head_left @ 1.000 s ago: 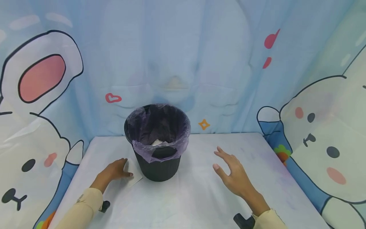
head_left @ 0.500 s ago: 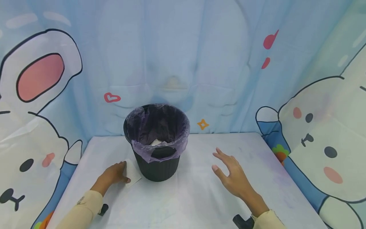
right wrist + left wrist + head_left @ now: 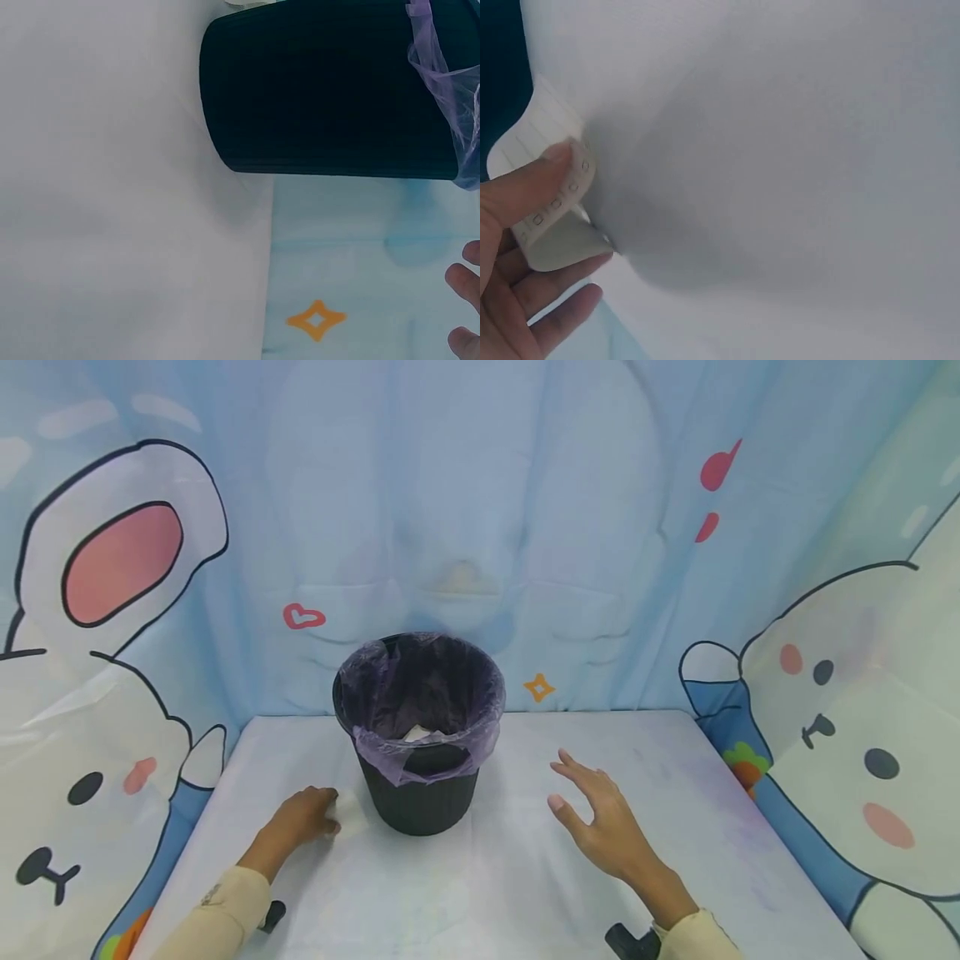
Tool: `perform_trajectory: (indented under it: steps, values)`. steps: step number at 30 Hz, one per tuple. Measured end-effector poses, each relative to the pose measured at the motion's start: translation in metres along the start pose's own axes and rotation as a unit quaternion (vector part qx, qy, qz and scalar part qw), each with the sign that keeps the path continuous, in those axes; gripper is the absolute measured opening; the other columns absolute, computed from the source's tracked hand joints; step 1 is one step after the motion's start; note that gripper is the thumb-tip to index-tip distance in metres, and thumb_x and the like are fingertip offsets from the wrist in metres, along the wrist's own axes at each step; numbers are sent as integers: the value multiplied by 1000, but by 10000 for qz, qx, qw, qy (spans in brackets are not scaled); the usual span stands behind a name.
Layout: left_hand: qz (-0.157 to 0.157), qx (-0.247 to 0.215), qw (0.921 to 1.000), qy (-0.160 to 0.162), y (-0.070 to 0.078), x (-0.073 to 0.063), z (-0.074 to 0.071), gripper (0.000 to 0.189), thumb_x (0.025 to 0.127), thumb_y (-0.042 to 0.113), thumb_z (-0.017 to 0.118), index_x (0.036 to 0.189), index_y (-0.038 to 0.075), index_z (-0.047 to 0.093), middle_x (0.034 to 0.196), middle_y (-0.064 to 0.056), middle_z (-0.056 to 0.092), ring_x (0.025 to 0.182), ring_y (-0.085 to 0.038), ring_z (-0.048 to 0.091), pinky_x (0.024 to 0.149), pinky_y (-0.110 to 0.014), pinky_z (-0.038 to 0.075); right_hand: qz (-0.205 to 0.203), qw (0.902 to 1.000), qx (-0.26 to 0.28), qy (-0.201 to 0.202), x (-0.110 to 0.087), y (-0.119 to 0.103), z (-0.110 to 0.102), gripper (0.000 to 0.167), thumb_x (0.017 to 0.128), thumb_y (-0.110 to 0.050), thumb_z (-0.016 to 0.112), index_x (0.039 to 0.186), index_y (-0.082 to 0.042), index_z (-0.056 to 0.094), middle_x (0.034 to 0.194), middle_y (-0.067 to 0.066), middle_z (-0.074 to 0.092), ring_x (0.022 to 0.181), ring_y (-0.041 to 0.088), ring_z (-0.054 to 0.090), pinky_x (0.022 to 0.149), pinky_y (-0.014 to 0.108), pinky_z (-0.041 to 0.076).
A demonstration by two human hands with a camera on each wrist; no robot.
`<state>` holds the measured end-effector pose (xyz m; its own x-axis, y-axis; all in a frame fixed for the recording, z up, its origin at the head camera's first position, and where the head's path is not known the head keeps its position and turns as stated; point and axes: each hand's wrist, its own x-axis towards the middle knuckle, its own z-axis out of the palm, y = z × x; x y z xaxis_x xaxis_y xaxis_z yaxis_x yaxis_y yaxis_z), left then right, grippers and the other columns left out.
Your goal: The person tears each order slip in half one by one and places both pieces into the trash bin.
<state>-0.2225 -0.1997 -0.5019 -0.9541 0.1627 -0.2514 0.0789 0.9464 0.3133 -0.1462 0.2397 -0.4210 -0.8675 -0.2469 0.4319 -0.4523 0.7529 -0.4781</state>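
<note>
A black trash can (image 3: 420, 806) with a thin purple bag (image 3: 480, 727) over its rim stands upright at the back of the table. Left of its base, my left hand (image 3: 303, 814) pinches a white sheet of paper (image 3: 348, 810) low over the tabletop. In the left wrist view the lined paper (image 3: 540, 124), with small hole marks along one edge, bends between thumb and fingers. My right hand (image 3: 607, 827) hovers to the right of the can, fingers spread and holding nothing. A piece of white paper (image 3: 417, 733) lies inside the can; the rest of its inside is hidden.
The white-covered table (image 3: 540, 893) ends at a blue printed curtain (image 3: 585, 527) behind the can. Cartoon-printed fabric borders both sides. A black wrist device (image 3: 633, 943) sits by the right sleeve, another black device (image 3: 276, 916) by the left.
The sheet lay flatter beside the can earlier; now it is bent in the left hand, with less of its face showing. The right hand has shifted slightly left.
</note>
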Motion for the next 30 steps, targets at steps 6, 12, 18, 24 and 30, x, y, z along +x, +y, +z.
perform_trajectory:
  steps: [6, 12, 18, 24, 30]
  values:
    - [647, 54, 9947, 799, 3, -12, -8, 38, 86, 10, 79, 120, -4, 67, 107, -18, 73, 95, -32, 69, 85, -50, 57, -173, 9998, 102, 17, 3, -3, 2, 49, 98, -29, 66, 141, -7, 56, 153, 12, 49, 137, 36, 50, 115, 67, 27]
    - [872, -167, 9903, 1065, 18, -30, -26, 27, 86, 10, 79, 109, 1, 72, 97, -10, 75, 81, -19, 68, 72, -41, 59, -389, 9990, 195, 60, 6, -10, 4, 49, 97, -26, 67, 140, -6, 56, 148, 11, 55, 134, 37, 53, 114, 65, 31]
    - [1213, -159, 9866, 1079, 43, -63, -48, 21, 85, 11, 79, 104, 5, 73, 92, -4, 75, 78, -16, 68, 72, -39, 60, -768, 9964, 273, 234, 6, -18, 6, 47, 94, -20, 70, 139, -8, 60, 139, 6, 63, 127, 32, 59, 110, 60, 39]
    - [1793, -231, 9770, 1130, 69, -95, -70, 15, 86, 10, 79, 100, 9, 74, 88, 2, 75, 74, -11, 66, 69, -34, 59, -1372, 9882, 323, 594, 10, -29, 6, 40, 88, -12, 76, 127, -9, 68, 124, 3, 72, 113, 23, 68, 95, 39, 55]
    - [2263, -248, 9659, 1236, 97, -117, -80, 18, 85, 11, 80, 101, 10, 75, 92, 0, 77, 78, -14, 70, 70, -33, 61, -2182, 9701, 635, 849, 17, -47, 10, 28, 87, -9, 77, 114, -6, 75, 106, 3, 77, 95, 21, 73, 87, 24, 56]
